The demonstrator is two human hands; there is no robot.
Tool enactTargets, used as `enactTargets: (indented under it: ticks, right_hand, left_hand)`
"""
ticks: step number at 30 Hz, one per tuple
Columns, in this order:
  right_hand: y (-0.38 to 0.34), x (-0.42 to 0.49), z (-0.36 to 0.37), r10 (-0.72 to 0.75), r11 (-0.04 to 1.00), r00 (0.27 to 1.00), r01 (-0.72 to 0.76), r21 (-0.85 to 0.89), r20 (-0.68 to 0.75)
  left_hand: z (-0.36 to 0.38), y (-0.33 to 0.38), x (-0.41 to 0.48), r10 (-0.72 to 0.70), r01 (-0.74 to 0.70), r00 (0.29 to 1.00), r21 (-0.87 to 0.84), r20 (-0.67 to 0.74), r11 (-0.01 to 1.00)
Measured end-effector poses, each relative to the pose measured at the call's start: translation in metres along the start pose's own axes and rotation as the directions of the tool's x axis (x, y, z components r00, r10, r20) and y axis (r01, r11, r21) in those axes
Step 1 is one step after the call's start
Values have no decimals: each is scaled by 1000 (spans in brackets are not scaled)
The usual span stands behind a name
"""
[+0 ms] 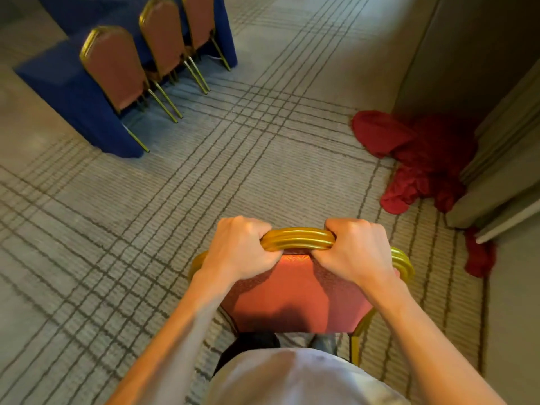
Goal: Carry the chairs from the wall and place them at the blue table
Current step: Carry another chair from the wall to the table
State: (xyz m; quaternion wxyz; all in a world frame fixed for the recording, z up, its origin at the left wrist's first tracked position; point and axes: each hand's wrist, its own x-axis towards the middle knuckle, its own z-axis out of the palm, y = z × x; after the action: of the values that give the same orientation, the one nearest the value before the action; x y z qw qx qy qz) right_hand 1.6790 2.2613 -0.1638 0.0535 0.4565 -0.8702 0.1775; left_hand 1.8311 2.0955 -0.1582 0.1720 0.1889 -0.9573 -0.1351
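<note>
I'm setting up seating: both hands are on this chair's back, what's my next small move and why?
Probably walk it forward and left toward the blue table: left hand and right hand grip the chair by its gold rail, and three chairs stand there.

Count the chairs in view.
4. Three stand in a row along the blue table, upper left: near chair, middle chair, far chair. The held chair is bottom centre, gripped by left hand and right hand. Others may be offscreen.

A crumpled red cloth (420,159) lies on the grey carpet (204,182) at the right, against the beige wall (455,54) and a pale door frame (496,171). A smaller red cloth (479,255) lies nearer, at the frame's foot. Dark lines cross the carpet in a grid.
</note>
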Motion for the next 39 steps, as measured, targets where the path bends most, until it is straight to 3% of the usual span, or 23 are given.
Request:
enactTargets:
  ticks: [4, 11, 20, 28, 39]
  right_hand:
    - [3, 73, 20, -10, 1000, 1000, 10, 0, 16]
    - [-8, 209, 60, 21, 999, 1000, -21, -49, -8]
    - [-13, 338, 81, 93, 995, 994, -95, -18, -56]
    - [25, 451, 115, 109, 994, 994, -109, -2, -28]
    - [112, 639, 155, -35, 996, 999, 35, 87, -4]
  left_hand:
    - [12, -45, 58, -38, 38, 999, -5, -5, 999]
    - [21, -142, 174, 28, -27, 998, 21, -59, 999]
    - [11, -215, 302, 113, -114, 992, -18, -48, 993]
    - [37, -262, 413, 122, -122, 993, -62, -5, 991]
    - [74, -299, 586, 42, -42, 999, 12, -29, 999]
